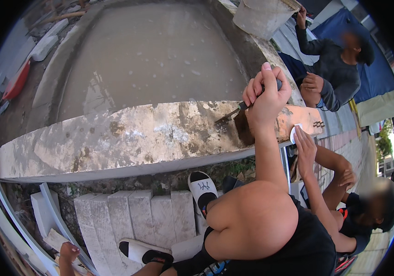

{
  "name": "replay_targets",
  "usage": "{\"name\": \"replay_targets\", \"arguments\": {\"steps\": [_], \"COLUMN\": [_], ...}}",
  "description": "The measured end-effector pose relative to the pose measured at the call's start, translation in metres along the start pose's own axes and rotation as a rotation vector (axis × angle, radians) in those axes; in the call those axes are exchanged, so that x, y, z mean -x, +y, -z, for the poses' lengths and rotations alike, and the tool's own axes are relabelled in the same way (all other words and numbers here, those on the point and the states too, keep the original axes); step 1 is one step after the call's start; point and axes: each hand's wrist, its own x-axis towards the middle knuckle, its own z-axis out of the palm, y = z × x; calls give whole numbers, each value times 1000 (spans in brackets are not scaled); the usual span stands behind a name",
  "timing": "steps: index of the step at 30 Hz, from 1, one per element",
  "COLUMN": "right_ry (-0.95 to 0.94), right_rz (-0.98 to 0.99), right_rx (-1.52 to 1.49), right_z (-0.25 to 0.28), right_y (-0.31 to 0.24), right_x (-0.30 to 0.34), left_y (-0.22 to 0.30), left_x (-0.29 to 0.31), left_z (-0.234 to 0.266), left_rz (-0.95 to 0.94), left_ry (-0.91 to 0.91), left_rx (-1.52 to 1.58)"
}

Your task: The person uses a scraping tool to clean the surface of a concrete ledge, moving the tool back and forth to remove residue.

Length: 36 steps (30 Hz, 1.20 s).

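Note:
My right hand [270, 94] is closed around the dark handle of a hand tool [242, 107], thumb on top. Its narrow, dark metal end points left and down against the stained top of a low concrete wall [160, 131]; the kind of tool is not clear. A brown, rusty-looking patch [243, 129] lies beside it, under my wrist. At the lower left, my left hand [69, 252] is curled beside a pale flat piece [55, 239]; what it holds, if anything, is hidden. My bent knee [252, 218] fills the lower middle.
Murky water [155, 55] stands inside the walled basin. A person [330, 60] sits by a whitish bucket [266, 18] at upper right. Another person's hand [305, 149] presses a white disc [293, 133] to the wall. Pale blocks [132, 221] and metal rails [59, 221] lie below.

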Motion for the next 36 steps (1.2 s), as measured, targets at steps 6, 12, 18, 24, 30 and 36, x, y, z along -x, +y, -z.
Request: {"name": "replay_targets", "arguments": {"steps": [6, 12, 18, 24, 30, 36], "right_ry": [-350, -211, -99, -249, -99, -323], "right_rz": [169, -35, -15, 79, -7, 296], "right_rx": [190, -3, -40, 97, -17, 329], "right_z": [-4, 5, 4, -2, -8, -7], "right_y": [1, -2, 2, -3, 2, 13], "right_x": [24, 3, -5, 18, -1, 24], "left_y": [41, 50, 29, 43, 30, 18], "left_x": [-2, 0, -3, -1, 4, 12], "left_z": [16, 31, 14, 11, 4, 8], "left_rz": [63, 190, 149, 179, 131, 207], "left_ry": [-66, -222, -129, 18, 26, -54], "left_rx": [-163, -151, 54, 92, 36, -53]}}
